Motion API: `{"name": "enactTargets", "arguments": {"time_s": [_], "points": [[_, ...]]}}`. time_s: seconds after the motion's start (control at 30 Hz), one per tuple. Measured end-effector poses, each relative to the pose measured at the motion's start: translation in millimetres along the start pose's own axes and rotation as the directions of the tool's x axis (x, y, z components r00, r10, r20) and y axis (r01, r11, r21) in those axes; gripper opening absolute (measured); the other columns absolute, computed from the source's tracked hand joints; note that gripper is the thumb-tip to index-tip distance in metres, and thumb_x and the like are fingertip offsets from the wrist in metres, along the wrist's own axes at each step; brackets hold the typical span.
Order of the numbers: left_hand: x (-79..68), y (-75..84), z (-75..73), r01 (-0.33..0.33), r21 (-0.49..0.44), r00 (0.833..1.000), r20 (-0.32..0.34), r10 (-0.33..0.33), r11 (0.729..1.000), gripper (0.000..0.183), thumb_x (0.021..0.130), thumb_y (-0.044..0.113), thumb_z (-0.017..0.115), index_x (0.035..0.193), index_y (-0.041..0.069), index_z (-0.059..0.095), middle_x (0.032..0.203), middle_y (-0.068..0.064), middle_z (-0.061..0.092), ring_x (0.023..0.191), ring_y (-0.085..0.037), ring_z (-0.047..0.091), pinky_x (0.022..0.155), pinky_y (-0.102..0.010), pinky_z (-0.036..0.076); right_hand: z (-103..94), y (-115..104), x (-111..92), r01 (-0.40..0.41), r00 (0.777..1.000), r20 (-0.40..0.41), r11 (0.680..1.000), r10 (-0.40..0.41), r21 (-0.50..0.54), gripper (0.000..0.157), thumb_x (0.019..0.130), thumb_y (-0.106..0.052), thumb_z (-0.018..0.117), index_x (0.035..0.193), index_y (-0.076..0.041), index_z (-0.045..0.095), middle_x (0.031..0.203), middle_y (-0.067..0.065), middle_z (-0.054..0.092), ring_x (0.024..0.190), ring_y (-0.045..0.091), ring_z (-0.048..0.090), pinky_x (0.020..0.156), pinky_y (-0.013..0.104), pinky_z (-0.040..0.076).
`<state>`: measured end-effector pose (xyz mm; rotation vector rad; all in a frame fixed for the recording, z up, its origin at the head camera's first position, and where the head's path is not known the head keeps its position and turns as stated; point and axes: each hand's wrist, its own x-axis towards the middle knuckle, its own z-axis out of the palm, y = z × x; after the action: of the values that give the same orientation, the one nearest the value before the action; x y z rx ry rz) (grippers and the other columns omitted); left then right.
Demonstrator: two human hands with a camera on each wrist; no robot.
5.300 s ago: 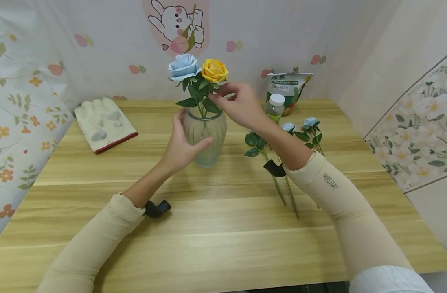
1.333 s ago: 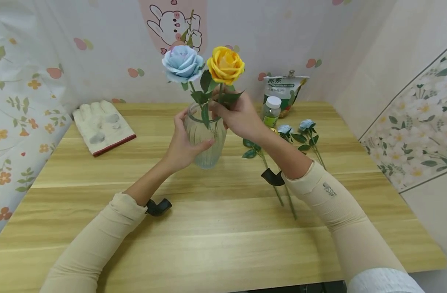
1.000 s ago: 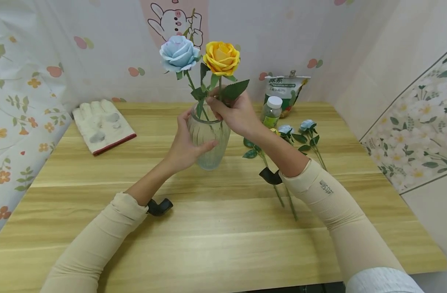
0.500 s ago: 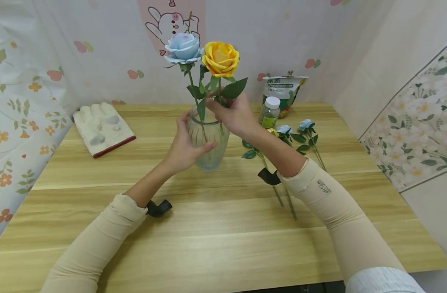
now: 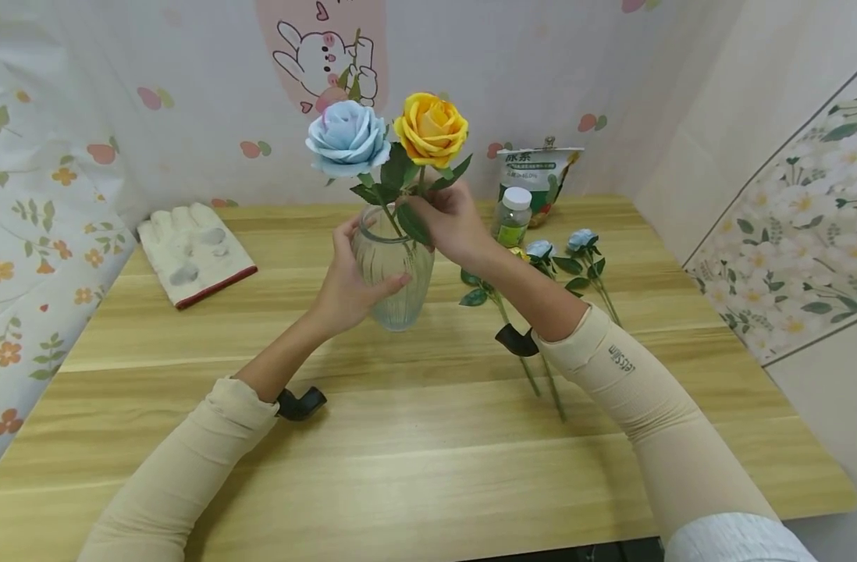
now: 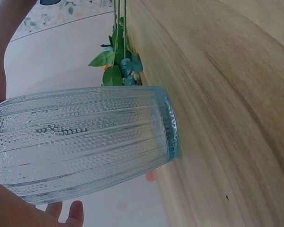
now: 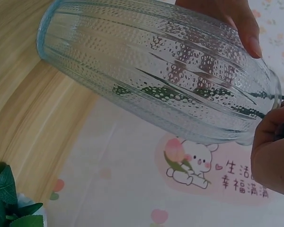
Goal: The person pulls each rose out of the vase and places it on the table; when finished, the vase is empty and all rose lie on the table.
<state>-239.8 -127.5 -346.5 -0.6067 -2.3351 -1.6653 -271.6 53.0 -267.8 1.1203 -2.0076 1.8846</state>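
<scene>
A clear ribbed glass vase (image 5: 400, 306) stands on the wooden table. My left hand (image 5: 351, 285) grips its left side, thumb across the front. A light blue rose (image 5: 347, 139) and a yellow rose (image 5: 431, 129) rise from its mouth, heads apart. At the rim my right hand (image 5: 456, 222) pinches the yellow rose's stem; leaves partly cover the fingertips. Through the glass (image 7: 132, 71) in the right wrist view, dark green stems show in the upper part of the vase. The left wrist view shows the vase base (image 6: 168, 127) at the table surface.
Right of the vase lie several more roses, including a blue rose (image 5: 581, 240), stems towards the front. Behind them stand a white-capped bottle (image 5: 514, 215) and a clipped pouch (image 5: 530, 176). A white work glove (image 5: 197, 254) lies at the back left.
Since the earliest frame, the two roses have spread apart and my right hand has come down to the rim. Over the last half second both rose heads have dipped. The left hand keeps holding the vase.
</scene>
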Motion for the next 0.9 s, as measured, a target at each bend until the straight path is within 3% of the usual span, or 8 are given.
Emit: {"name": "enactTargets", "arguments": {"time_s": [0.13, 0.33, 0.57, 0.73, 0.83, 0.9], "points": [[0.1, -3.4, -1.0, -0.012, -0.011, 1.0, 0.004, 0.012, 1.0, 0.092, 0.084, 0.016, 0.08, 0.148, 0.008, 0.013, 0.153, -0.012, 0.028, 0.137, -0.028, 0.033, 0.113, -0.051, 0.026, -0.1, -1.5, -2.1, -0.028, 1.0, 0.004, 0.999, 0.028, 0.038, 0.014, 0.097, 0.006, 0.051, 0.108, 0.013, 0.058, 0.078, -0.004, 0.064, 0.045, 0.013, 0.046, 0.047, 0.025, 0.044], [1.1, -6.3, -1.4, -0.047, -0.005, 0.999, 0.007, 0.047, 0.999, 0.091, 0.084, 0.016, 0.08, 0.147, 0.007, 0.014, 0.151, -0.015, 0.029, 0.134, -0.027, 0.035, 0.112, -0.049, 0.028, -0.9, -0.8, -3.4, -0.039, 0.998, 0.055, 0.996, 0.035, 0.076, 0.01, 0.097, 0.001, 0.046, 0.094, 0.002, 0.056, 0.065, 0.008, 0.054, 0.05, 0.022, 0.043, 0.042, 0.028, 0.039], [0.5, -4.2, -0.9, -0.025, 0.001, 1.0, 0.005, 0.025, 1.0, 0.092, 0.083, 0.01, 0.08, 0.146, 0.005, 0.013, 0.152, -0.015, 0.028, 0.136, -0.028, 0.035, 0.113, -0.048, 0.027, -0.9, 1.8, -1.5, -0.024, 0.998, 0.065, 1.0, 0.024, -0.005, 0.008, 0.095, 0.005, 0.053, 0.089, 0.0, 0.054, 0.065, 0.009, 0.052, 0.042, 0.019, 0.042, 0.041, 0.028, 0.04], [0.8, -3.4, -0.1, -0.041, -0.032, 0.999, 0.01, 0.042, 0.999, 0.09, 0.082, -0.002, 0.078, 0.143, 0.001, 0.012, 0.149, -0.022, 0.03, 0.136, -0.034, 0.035, 0.112, -0.05, 0.028, 0.4, 1.4, -0.7, -0.106, 0.992, 0.055, 0.991, 0.11, -0.082, 0.009, 0.093, 0.004, 0.052, 0.089, 0.001, 0.059, 0.058, 0.008, 0.048, 0.037, 0.019, 0.041, 0.039, 0.029, 0.039], [0.6, -3.2, -0.4, -0.034, -0.043, 0.999, 0.011, 0.035, 0.999, 0.089, 0.082, 0.0, 0.078, 0.142, 0.002, 0.013, 0.147, -0.021, 0.031, 0.134, -0.033, 0.037, 0.111, -0.049, 0.03, 1.7, 0.7, -0.2, -0.147, 0.988, 0.032, 0.984, 0.151, -0.099, 0.012, 0.093, 0.001, 0.051, 0.085, 0.0, 0.059, 0.058, 0.008, 0.051, 0.037, 0.019, 0.04, 0.04, 0.029, 0.038], [0.0, -3.6, -1.0, -0.023, -0.041, 1.0, 0.011, 0.023, 0.999, 0.089, 0.083, 0.004, 0.078, 0.143, 0.005, 0.013, 0.146, -0.019, 0.032, 0.132, -0.03, 0.038, 0.109, -0.048, 0.032, 2.2, 0.9, 0.4, -0.152, 0.988, 0.007, 0.987, 0.153, -0.058, 0.008, 0.092, 0.004, 0.05, 0.087, -0.001, 0.055, 0.065, 0.01, 0.053, 0.039, 0.019, 0.043, 0.04, 0.029, 0.039]]}}
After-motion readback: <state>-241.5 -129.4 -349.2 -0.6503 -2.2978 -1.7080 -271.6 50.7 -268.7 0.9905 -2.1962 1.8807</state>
